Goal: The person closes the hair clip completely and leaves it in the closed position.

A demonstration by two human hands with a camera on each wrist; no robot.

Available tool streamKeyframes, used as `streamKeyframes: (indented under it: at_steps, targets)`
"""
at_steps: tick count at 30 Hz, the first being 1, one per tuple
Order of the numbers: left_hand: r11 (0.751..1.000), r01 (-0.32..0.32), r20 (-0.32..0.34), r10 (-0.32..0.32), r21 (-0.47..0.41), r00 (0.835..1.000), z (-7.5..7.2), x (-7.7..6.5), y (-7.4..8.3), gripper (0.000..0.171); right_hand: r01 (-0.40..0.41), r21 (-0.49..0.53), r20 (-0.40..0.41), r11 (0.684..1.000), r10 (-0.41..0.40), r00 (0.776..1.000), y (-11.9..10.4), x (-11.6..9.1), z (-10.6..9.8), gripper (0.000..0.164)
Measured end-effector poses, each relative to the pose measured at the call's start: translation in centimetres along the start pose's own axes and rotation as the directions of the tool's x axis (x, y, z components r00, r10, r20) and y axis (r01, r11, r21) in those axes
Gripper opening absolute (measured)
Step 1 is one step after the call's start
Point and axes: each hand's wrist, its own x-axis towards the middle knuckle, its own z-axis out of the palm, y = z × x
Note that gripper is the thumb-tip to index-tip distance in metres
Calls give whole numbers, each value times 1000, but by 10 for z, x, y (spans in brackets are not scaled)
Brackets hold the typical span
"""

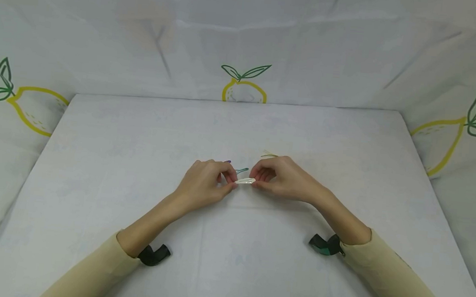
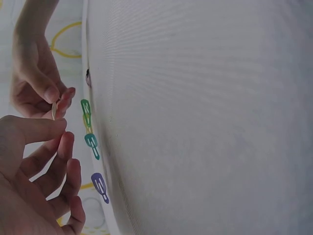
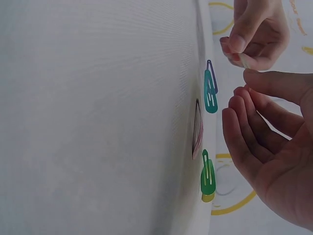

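Observation:
A cream-white snap hair clip [image 1: 245,181] is held level between the two hands over the white table. My left hand [image 1: 205,183] pinches its left end between thumb and index finger, the other fingers loosely bent. At its right end, the thumb and fingertips of my right hand [image 1: 288,179] pinch it too. In the left wrist view the clip [image 2: 54,110] shows edge-on as a thin sliver between the fingertips. Behind the hands lie a teal hair clip [image 3: 210,93], a purple one [image 2: 100,187] and a green one [image 3: 208,178], with a yellow clip [image 3: 208,198] partly hidden by the green one.
A thin pinkish item [image 3: 197,129] lies flat on the table [image 1: 228,261] near the clips. White cloth walls with printed lemons [image 1: 245,91] rise at the back and both sides. Black wrist mounts [image 1: 154,255] stick out by both sleeves.

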Motion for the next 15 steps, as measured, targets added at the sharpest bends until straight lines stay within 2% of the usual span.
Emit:
streamKeyframes:
  at_steps: [15]
  targets:
    - [998,43,58,-46,53,997,3,0,0,7,-5,-30,40,1000,6,999,1,1,4,9]
